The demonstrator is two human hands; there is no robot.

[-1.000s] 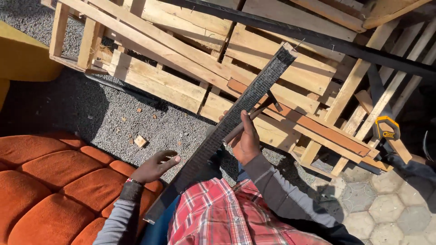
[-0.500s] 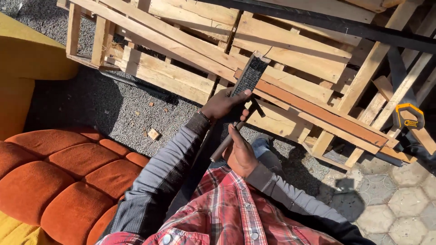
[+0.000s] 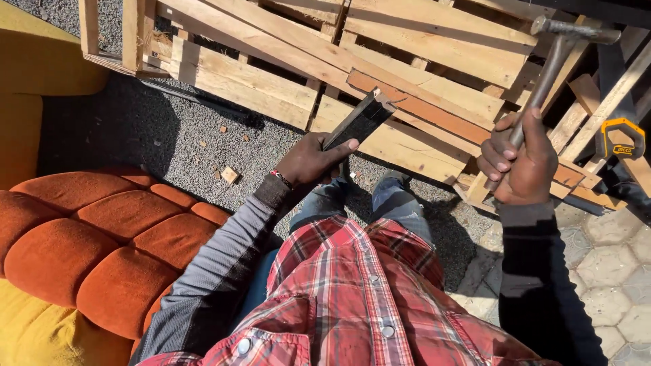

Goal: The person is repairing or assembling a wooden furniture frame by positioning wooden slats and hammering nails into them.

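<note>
Left hand (image 3: 313,161) is closed around the lower end of a dark flat metal bar (image 3: 359,122), fingers wrapped under it and thumb lying along its edge; the bar angles up and away over the wooden pallets (image 3: 407,61). Right hand (image 3: 519,163) is clenched tight on the handle of a hammer (image 3: 553,54), raised with the head up at the top right (head points right). Both hands are well apart above the gravel (image 3: 203,135). Orange tufted cushion (image 3: 88,237) at left, beside the plaid shirt (image 3: 352,298). A yellow-black tool (image 3: 620,139) lies among planks at the right edge.
</note>
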